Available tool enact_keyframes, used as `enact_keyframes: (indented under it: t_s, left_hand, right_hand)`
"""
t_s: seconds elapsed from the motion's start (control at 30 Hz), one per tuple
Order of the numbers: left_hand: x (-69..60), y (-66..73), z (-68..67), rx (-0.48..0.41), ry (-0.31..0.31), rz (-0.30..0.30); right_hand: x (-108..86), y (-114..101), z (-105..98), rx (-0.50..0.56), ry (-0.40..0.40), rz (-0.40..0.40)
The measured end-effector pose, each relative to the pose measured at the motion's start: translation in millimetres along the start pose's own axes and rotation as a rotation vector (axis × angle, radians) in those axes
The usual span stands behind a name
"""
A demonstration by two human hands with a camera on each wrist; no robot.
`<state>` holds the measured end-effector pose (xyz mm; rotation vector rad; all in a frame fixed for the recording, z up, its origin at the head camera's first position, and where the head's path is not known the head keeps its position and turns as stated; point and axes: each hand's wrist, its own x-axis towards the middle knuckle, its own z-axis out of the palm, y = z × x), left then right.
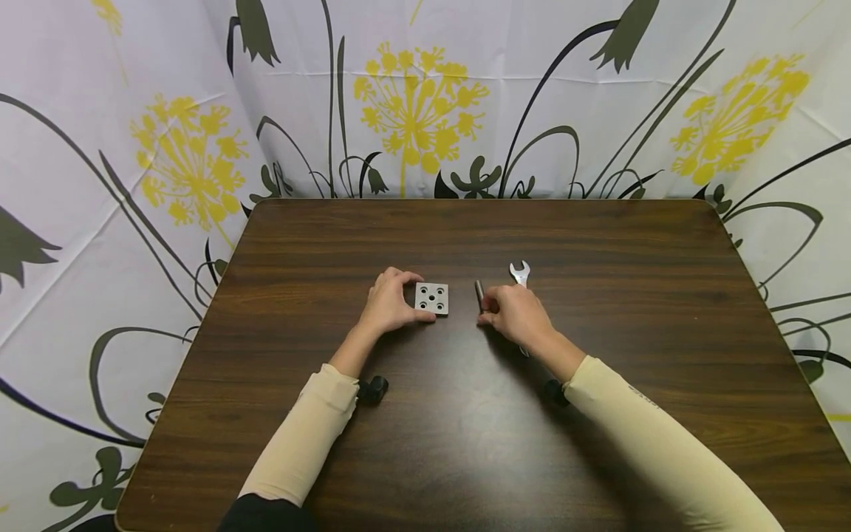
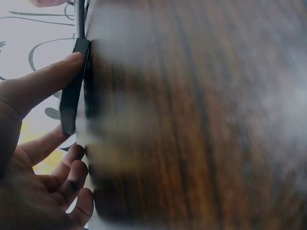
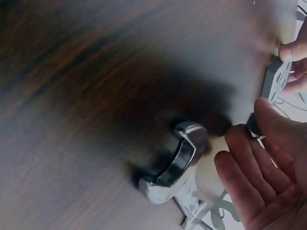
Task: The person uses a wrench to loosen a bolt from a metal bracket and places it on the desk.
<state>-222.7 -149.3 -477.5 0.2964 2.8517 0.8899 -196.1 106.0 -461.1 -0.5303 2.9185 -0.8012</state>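
Note:
A small square metal plate (image 1: 432,298) with several holes sits left of the table's middle. My left hand (image 1: 388,301) grips it by opposite edges, thumb on the near side and fingers on the far side. Edge-on, the plate (image 2: 73,93) looks dark in the left wrist view. To the right, my right hand (image 1: 513,314) pinches a bolt (image 1: 479,294) between thumb and fingers. Its hex head (image 3: 253,125) shows in the right wrist view, and its threaded shank (image 2: 79,19) in the left. A wrench (image 1: 521,273) lies on the table, partly hidden beneath my right hand.
The brown wood-grain table (image 1: 439,428) has rounded corners. A white curtain (image 1: 532,44) with yellow and grey flower prints hangs behind it and along its sides. In the right wrist view, the wrench's open end (image 3: 172,167) lies close to my fingers.

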Motion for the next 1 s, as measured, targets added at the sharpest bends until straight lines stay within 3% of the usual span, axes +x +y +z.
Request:
enact_keyframes:
  t_s: [0.2, 0.43, 0.6, 0.8, 0.9, 1.0]
  left_hand:
    - [-2.1, 0.0, 1.9, 0.053, -0.004, 0.005]
    - [-0.9, 0.6, 0.5, 0.049, -0.009, 0.023]
    - [-1.9, 0.5, -0.2, 0.057, -0.027, 0.015]
    - [-2.0, -0.9, -2.7, 0.039, -0.052, 0.024]
    - [-2.2, -3.5, -7.4, -0.012, -0.055, 0.060]
    - [-2.5, -6.8, -15.7, -0.073, 0.019, 0.141]
  right_hand:
    - [-0.2, -2.7, 2.0, -0.033, -0.018, 0.004]
    - [-0.4, -6.2, 0.0, -0.101, -0.016, 0.001]
    - [-1.3, -6.5, -1.8, -0.098, -0.031, -0.010]
    - [0.2, -2.4, -8.2, -0.077, -0.013, 0.042]
    - [0.0, 0.2, -15.6, -0.072, 0.035, 0.049]
    - [-0.5, 3.0, -28.8, -0.057, 0.085, 0.044]
